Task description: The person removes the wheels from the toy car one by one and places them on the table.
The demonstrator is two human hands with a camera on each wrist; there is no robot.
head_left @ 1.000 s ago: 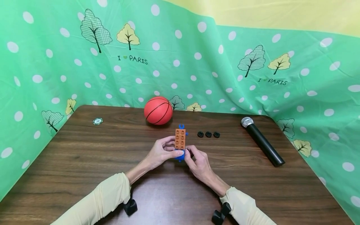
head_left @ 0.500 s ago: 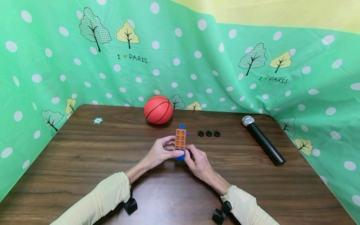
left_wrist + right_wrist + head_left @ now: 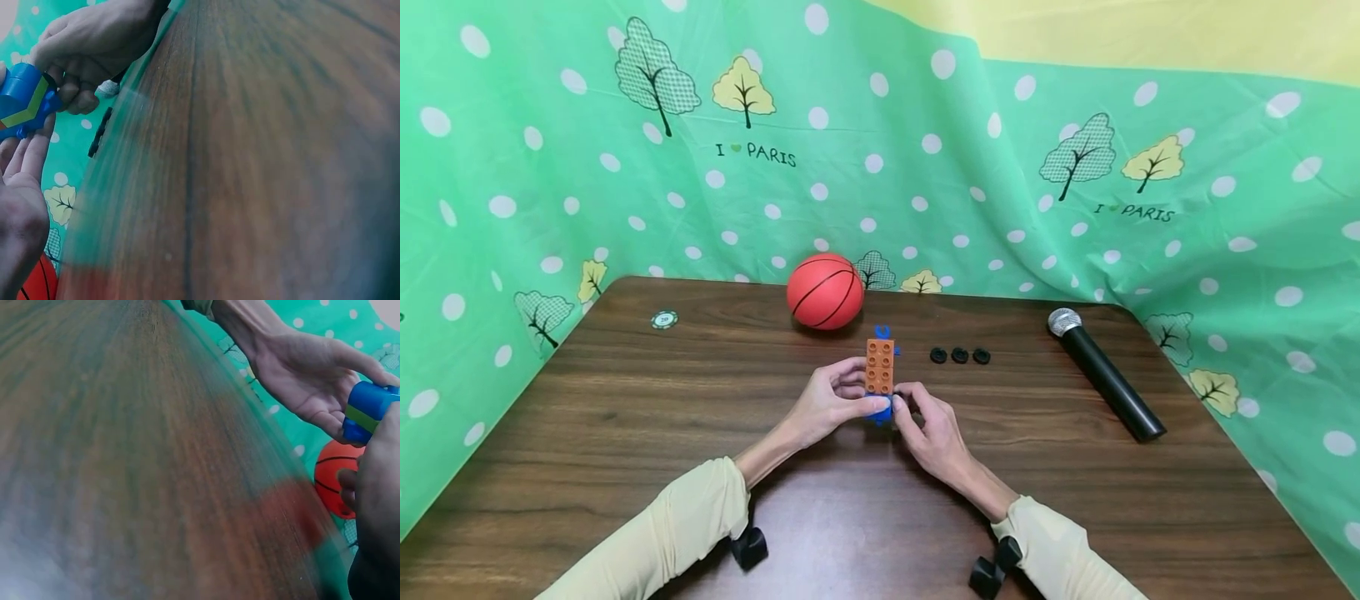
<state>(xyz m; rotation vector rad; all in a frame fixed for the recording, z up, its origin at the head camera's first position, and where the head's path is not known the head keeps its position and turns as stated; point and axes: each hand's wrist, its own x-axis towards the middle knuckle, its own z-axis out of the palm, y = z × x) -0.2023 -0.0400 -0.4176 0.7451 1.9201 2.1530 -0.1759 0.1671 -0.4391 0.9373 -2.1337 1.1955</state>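
My left hand (image 3: 831, 406) holds a building-block toy vehicle (image 3: 880, 367) in front of me, thumb on its blue end and fingers behind it. Orange studded bricks face up, with a blue C-shaped hook at the far end. In the left wrist view, a green stripe crosses the blue body (image 3: 22, 87). At the toy's right side, my right hand (image 3: 934, 429) pinches a small black wheel (image 3: 49, 80), mostly hidden by the fingers, against the blue part. Whether the wheel is fixed on cannot be seen.
Three black wheels (image 3: 960, 356) lie in a row beyond my right hand. A red toy basketball (image 3: 825, 292) sits at the back, a poker chip (image 3: 664, 320) back left, a microphone (image 3: 1105, 375) on the right. A green curtain (image 3: 850, 167) borders the wooden table (image 3: 625, 400).
The toy has shifted very slightly away from me and tilted a little, both hands moving with it. The grip of each hand looks the same.
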